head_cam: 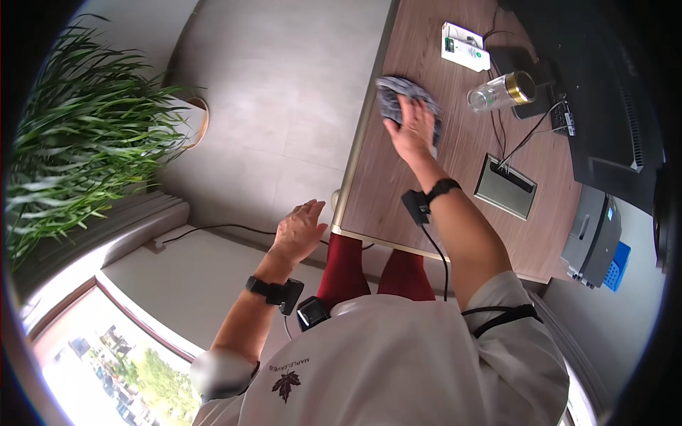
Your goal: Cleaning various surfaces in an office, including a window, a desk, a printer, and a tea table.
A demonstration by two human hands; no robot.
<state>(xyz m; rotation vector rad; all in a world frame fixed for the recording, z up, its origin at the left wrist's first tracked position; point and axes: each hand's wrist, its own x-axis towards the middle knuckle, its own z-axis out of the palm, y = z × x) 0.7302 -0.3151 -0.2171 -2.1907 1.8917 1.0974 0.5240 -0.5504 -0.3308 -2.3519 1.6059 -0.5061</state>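
A dark grey and white patterned cloth (pixel 397 88) lies on the wood-grain desk (pixel 373 197), along its long edge. My right hand (pixel 413 130) is laid over it, palm down, pressing the cloth to the desktop with the fingers slightly spread. Part of the cloth is hidden beneath that hand. Off the desk's near corner hovers my left hand (pixel 301 229), holding nothing, its thumb apart from the fingers. Both wrists wear black strapped devices.
A glass bottle with a gold-banded lid (pixel 501 93) lies near a white power strip or box (pixel 464 48). Cables run into a metal desk grommet (pixel 506 186). Beyond are a black monitor (pixel 602 106) and a grey printer (pixel 591 234). A potted leafy plant (pixel 101 144) stands left.
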